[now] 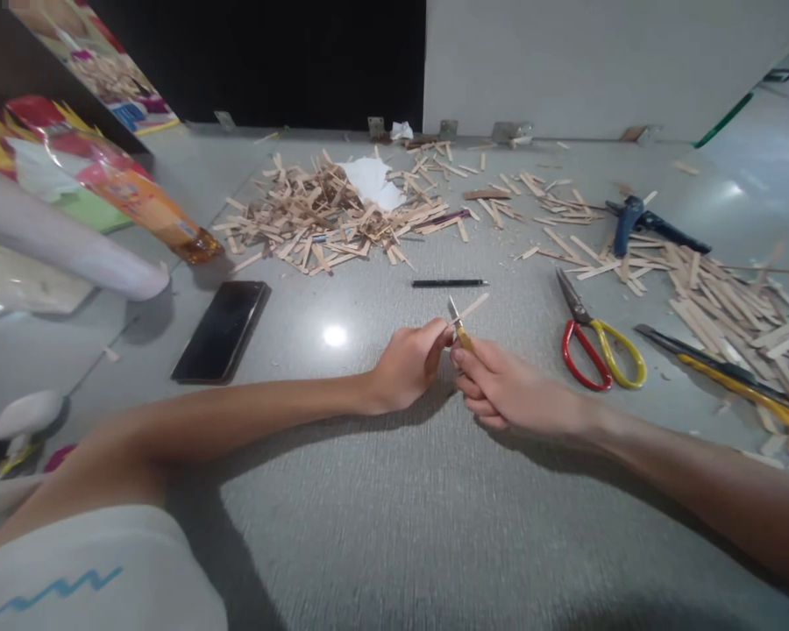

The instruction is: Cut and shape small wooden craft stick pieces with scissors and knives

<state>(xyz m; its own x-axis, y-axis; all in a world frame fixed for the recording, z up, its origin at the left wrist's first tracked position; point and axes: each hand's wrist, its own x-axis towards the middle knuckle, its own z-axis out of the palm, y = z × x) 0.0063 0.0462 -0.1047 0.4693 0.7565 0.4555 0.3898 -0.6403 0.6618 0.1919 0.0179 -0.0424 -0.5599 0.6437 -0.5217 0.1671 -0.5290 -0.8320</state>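
Near the middle of the grey surface my two hands meet. My left hand [411, 364] is closed on a thin wooden stick [477, 305], which pokes out to the upper right. My right hand [500, 381] grips a small craft knife [464, 336] by its yellowish handle. Its narrow blade points up and crosses the stick close to my left fingertips; whether the edge touches the wood I cannot tell. Just beyond the hands lies a black pen [451, 283]. To the right of my right hand rest scissors [603, 343] with one red and one yellow handle loop.
A heap of wooden sticks [316, 215] with white paper [373, 181] lies at the back. More sticks [716, 302] spread right, by a dark blue clamp-like tool [631, 223] and a yellow-black cutter [716, 368]. At left are a phone [222, 333], a bottle [138, 197] and a pale roll [72, 241].
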